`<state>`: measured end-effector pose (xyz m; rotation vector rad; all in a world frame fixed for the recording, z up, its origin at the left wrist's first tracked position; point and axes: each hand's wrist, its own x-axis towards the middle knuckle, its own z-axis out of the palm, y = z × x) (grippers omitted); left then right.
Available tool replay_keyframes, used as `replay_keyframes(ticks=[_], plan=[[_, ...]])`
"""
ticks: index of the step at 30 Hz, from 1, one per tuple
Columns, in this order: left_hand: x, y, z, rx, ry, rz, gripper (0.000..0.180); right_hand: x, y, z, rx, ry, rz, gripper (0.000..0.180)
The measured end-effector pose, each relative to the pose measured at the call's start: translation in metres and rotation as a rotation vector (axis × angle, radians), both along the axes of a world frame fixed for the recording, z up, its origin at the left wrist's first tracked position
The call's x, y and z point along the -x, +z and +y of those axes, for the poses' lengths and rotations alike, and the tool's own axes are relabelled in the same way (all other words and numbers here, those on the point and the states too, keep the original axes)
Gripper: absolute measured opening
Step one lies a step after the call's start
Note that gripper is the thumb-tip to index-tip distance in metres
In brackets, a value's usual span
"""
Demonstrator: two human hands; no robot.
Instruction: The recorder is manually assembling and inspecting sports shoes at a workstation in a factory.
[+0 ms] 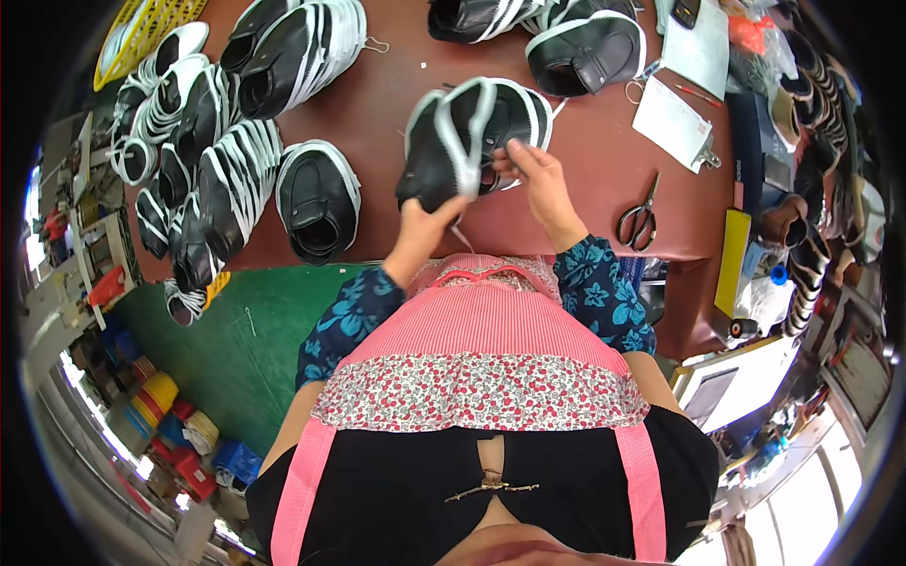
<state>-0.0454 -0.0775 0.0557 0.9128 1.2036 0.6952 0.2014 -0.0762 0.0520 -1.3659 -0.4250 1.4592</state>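
Note:
My left hand [425, 231] grips a black shoe upper [429, 170] with a white edge by its near end, raised off the table and smeared by motion. A white strip dangles by its fingers. Beside it, my right hand [540, 181] has its fingers curled in a pinch in front of a second black upper [514, 115] with white edging. What the pinch holds, if anything, is too small to make out. A single black upper [321, 203] lies flat to the left. Black-handled scissors [639, 219] rest on the table, right of my right hand.
Stacks of black uppers [236, 189] line the red-brown table [396, 104] at left, with more uppers [590, 52] at the back. A clipboard with paper [672, 123] and a red pen [698, 95] lie at right. Shoes [812, 226] crowd the far right. A yellow basket [142, 33] stands back left.

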Motion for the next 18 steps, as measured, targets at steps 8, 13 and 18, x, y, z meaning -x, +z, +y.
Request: replay_keyframes(ticks=[8, 13, 18], plan=[[0.075, 0.036, 0.048, 0.362, 0.304, -0.287, 0.046, -0.048, -0.079, -0.036, 0.231, -0.155, -0.029, 0.037], [0.066, 0.039, 0.048, 0.236, 0.232, -0.229, 0.045, -0.045, -0.093, -0.027, 0.222, -0.089, -0.224, 0.038], [0.024, 0.05, 0.054, 0.243, 0.062, -0.294, 0.042, -0.024, -0.062, 0.011, -0.155, -0.015, -1.002, 0.046]])
